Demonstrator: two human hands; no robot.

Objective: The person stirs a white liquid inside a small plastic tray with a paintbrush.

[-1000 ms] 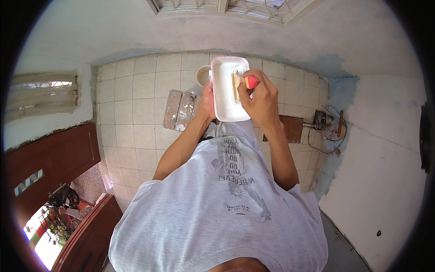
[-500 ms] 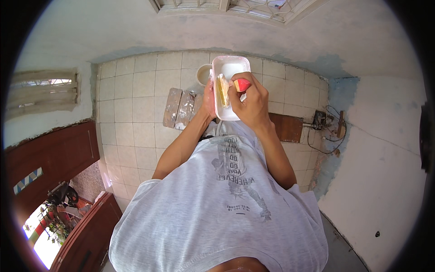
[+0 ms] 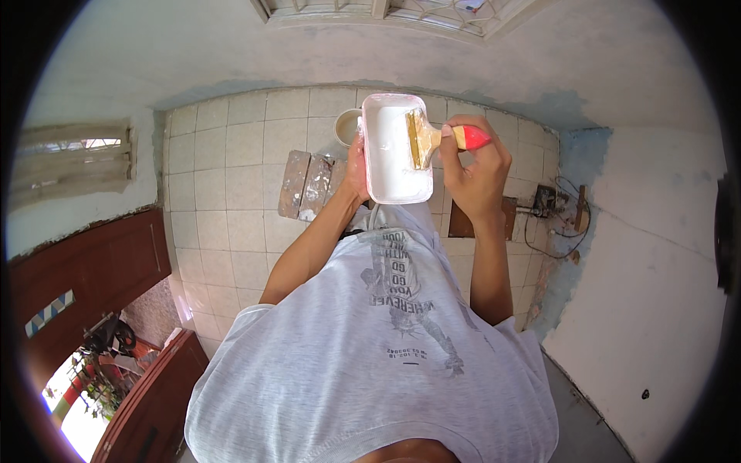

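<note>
My left hand [image 3: 356, 168] grips the left side of a white rectangular paint tub [image 3: 390, 179], its fingers mostly hidden behind the wall. White paint coats the inside. In my right hand [image 3: 480, 170] is a wide paintbrush [image 3: 437, 140], held by its wooden handle with the red end pointing right. The brush's gold metal band lies over the tub's right rim, and its bristles face left into the tub. White paint is smeared on the brush head.
On the tiled floor [image 3: 197, 185] stand a round pale bucket [image 3: 345, 128] and a paint-spattered wooden stool [image 3: 309, 185]. Dark cables [image 3: 544, 255] lie by the right wall. A brown board [image 3: 461, 222] is behind my right arm. At lower left is a brown door [image 3: 147, 397].
My right hand has carried the paintbrush rightward, from the tub's left side to its right rim. The tub and my left hand stay almost in place.
</note>
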